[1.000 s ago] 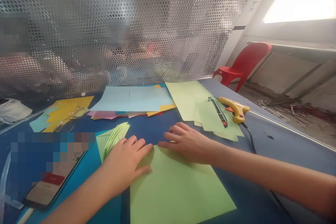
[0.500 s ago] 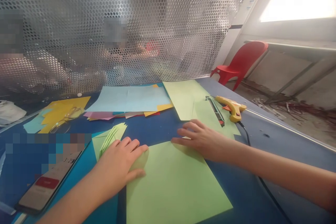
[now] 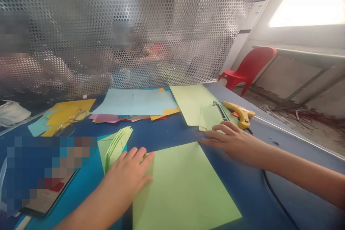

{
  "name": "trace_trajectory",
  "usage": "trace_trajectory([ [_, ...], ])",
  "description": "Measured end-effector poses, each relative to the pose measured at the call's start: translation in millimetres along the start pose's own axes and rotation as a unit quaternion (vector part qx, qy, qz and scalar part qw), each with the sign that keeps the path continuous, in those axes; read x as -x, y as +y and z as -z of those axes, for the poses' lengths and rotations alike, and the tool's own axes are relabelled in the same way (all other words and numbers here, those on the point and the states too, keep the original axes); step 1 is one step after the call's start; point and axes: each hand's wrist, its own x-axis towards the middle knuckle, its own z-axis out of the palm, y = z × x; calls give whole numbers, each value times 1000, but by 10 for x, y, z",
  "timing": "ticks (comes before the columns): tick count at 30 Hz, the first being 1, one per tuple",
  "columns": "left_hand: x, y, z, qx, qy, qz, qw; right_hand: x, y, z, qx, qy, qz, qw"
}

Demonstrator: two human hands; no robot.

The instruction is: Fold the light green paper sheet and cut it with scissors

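A light green sheet of paper (image 3: 183, 187) lies flat on the blue table in front of me. My left hand (image 3: 134, 170) rests on its upper left corner, fingers spread, holding nothing. Over by the upper right corner, my right hand (image 3: 229, 140) hovers or lies with fingers stretched out, its fingertips near the paper's edge. Beyond that hand, a utility knife (image 3: 221, 110) is partly hidden on green sheets (image 3: 192, 102). Beside the knife lies a yellow glue gun (image 3: 241, 113) with a black cord. Folded green paper pieces (image 3: 117, 145) sit just past my left hand.
Light blue sheets (image 3: 137, 102) over coloured paper lie at the back. Yellow paper (image 3: 66, 111) with glasses (image 3: 78, 115) is at the left, near a phone (image 3: 51, 196). A perforated metal screen (image 3: 151, 18) borders the table, with people behind it. A red chair (image 3: 250, 66) stands right.
My right hand has slid right, off the sheet's top edge toward its corner and over part of the knife. My left hand stays at the upper left corner. The view has shifted slightly.
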Motion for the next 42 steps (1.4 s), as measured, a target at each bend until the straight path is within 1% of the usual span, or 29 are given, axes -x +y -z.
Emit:
trace_trajectory([
  [4,66,115,22,23,-46,26,998,-41,6,33,-19,9,4,1000],
  [8,151,231,13,56,-113,29,992,-221,-150,9,-61,14,-11,998],
  [10,174,273,21,69,-131,21,989,-331,-235,-15,-85,7,-1,996],
  [13,173,305,28,90,-134,-19,987,-478,-307,-48,-114,-3,34,993],
  [16,153,309,4,106,-130,-64,984,-594,-308,-76,-126,-2,60,990],
  [22,123,301,-114,104,-108,-100,984,-770,-251,-112,-113,-1,111,987],
  [26,106,301,-172,97,-105,-104,984,-838,-274,-120,-78,11,147,986],
  [34,95,296,-165,128,-94,-107,982,-988,-298,-123,-45,21,182,982],
  [38,84,299,-175,119,-115,-94,982,-1032,-337,-147,-36,20,181,983],
  [42,69,314,-138,110,-135,-84,981,-1129,-426,-160,-33,17,170,985],
])
